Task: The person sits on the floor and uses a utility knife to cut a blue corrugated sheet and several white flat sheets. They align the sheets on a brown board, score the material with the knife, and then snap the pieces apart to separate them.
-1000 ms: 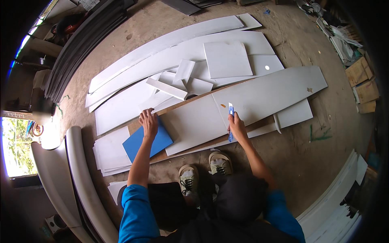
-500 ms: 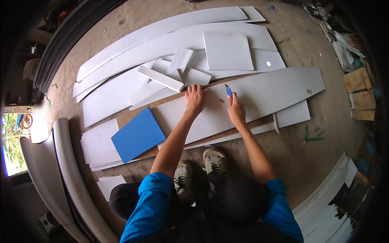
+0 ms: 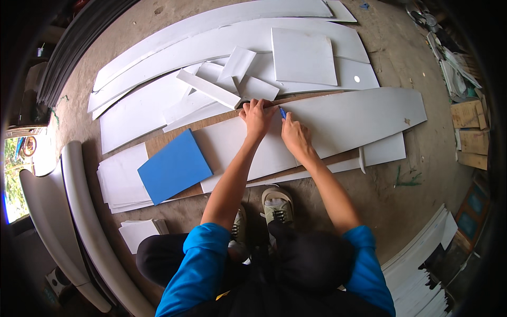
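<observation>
A long white board (image 3: 364, 113) lies in front of my feet on a brown board (image 3: 207, 122). The fingers of my left hand (image 3: 257, 119) bend over its far edge and grip it there. In my right hand (image 3: 297, 137), closed round it, is a blue utility knife (image 3: 283, 113). The knife's tip is down near the board's far edge, just right of my left fingers; the blade is too small to make out. A blue rectangular panel (image 3: 175, 166) rests left of my left arm, across the brown board and some white sheets (image 3: 124, 177).
Several white offcuts (image 3: 208, 89) and a square white panel (image 3: 304, 57) lie on larger white sheets (image 3: 132, 124) beyond my hands. Rolled grey sheets (image 3: 79, 195) stand at the left. White strips (image 3: 417, 264) and cardboard boxes (image 3: 470, 115) are at the right.
My right hand has brought the knife left and down onto the board near its far edge, beside my left hand. My left hand stays at that edge. The view has shifted slightly.
</observation>
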`<state>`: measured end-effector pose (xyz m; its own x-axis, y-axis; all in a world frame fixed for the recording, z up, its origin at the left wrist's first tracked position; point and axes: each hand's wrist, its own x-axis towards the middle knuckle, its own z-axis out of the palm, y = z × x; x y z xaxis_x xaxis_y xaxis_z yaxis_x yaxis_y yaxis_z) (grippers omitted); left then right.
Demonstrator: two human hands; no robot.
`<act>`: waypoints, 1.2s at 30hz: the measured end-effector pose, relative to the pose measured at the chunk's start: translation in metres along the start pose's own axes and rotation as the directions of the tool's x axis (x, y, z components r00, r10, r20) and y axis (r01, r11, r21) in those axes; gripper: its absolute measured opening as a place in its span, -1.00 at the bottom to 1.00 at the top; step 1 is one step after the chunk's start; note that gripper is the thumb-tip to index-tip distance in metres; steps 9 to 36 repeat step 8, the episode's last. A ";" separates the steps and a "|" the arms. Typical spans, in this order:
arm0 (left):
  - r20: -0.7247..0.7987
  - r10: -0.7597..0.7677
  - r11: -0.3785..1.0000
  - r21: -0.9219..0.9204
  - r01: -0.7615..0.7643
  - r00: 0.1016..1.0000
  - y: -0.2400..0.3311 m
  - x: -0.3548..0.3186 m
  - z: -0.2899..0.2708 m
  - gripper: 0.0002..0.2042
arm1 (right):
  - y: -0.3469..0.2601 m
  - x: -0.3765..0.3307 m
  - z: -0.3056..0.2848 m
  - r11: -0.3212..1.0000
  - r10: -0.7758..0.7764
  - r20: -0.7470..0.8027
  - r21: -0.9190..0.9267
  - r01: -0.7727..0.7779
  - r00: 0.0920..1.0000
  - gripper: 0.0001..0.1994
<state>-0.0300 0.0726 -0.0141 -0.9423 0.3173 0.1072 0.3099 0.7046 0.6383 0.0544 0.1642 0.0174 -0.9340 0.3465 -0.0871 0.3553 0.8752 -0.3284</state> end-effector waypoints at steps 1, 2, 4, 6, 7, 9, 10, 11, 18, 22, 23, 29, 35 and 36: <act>-0.016 -0.016 1.000 -0.004 0.016 1.000 0.001 0.001 0.000 -0.75 | -0.002 0.001 0.000 1.000 -0.004 0.029 -0.026 0.005 1.000 -0.66; -0.019 -0.039 0.999 -0.003 0.039 0.999 0.001 0.001 0.000 -0.75 | -0.004 0.002 -0.001 0.999 -0.006 0.058 -0.053 0.009 0.998 -0.65; 0.021 -0.051 0.999 0.002 0.051 0.998 -0.002 0.003 -0.003 -0.72 | -0.008 0.003 0.000 0.997 -0.001 0.059 -0.077 0.005 0.998 -0.66; 0.050 -0.062 0.998 0.000 0.062 0.997 -0.004 0.003 -0.004 -0.70 | -0.011 0.004 0.001 0.996 0.014 0.073 -0.088 -0.007 0.997 -0.66; 0.057 -0.064 0.998 -0.006 0.065 0.996 -0.003 0.004 -0.004 -0.69 | -0.012 0.006 0.001 0.996 0.027 0.084 -0.088 -0.020 0.996 -0.66; 0.065 -0.067 0.998 -0.011 0.068 0.996 -0.001 0.004 -0.004 -0.69 | -0.012 0.008 0.000 0.996 0.040 0.095 -0.088 -0.032 0.995 -0.65; 0.065 -0.067 0.998 -0.011 0.068 0.996 -0.001 0.004 -0.004 -0.69 | -0.012 0.008 0.000 0.996 0.040 0.095 -0.088 -0.032 0.995 -0.65; 0.065 -0.067 0.998 -0.011 0.068 0.996 -0.001 0.004 -0.004 -0.69 | -0.012 0.008 0.000 0.996 0.040 0.095 -0.088 -0.032 0.995 -0.65; 0.065 -0.067 0.998 -0.011 0.068 0.996 -0.001 0.004 -0.004 -0.69 | -0.012 0.008 0.000 0.996 0.040 0.095 -0.088 -0.032 0.995 -0.65; 0.065 -0.067 0.998 -0.011 0.068 0.996 -0.001 0.004 -0.004 -0.69 | -0.012 0.008 0.000 0.996 0.040 0.095 -0.088 -0.032 0.995 -0.65; 0.065 -0.067 0.998 -0.011 0.068 0.996 -0.001 0.004 -0.004 -0.69 | -0.012 0.008 0.000 0.996 0.040 0.095 -0.088 -0.032 0.995 -0.65; 0.065 -0.067 0.998 -0.011 0.068 0.996 -0.001 0.004 -0.004 -0.69 | -0.012 0.008 0.000 0.996 0.040 0.095 -0.088 -0.032 0.995 -0.65; 0.065 -0.067 0.998 -0.011 0.068 0.996 -0.001 0.004 -0.004 -0.69 | -0.012 0.008 0.000 0.996 0.040 0.095 -0.088 -0.032 0.995 -0.65; 0.065 -0.067 0.998 -0.011 0.068 0.996 -0.001 0.004 -0.004 -0.69 | -0.012 0.008 0.000 0.996 0.040 0.095 -0.088 -0.032 0.995 -0.65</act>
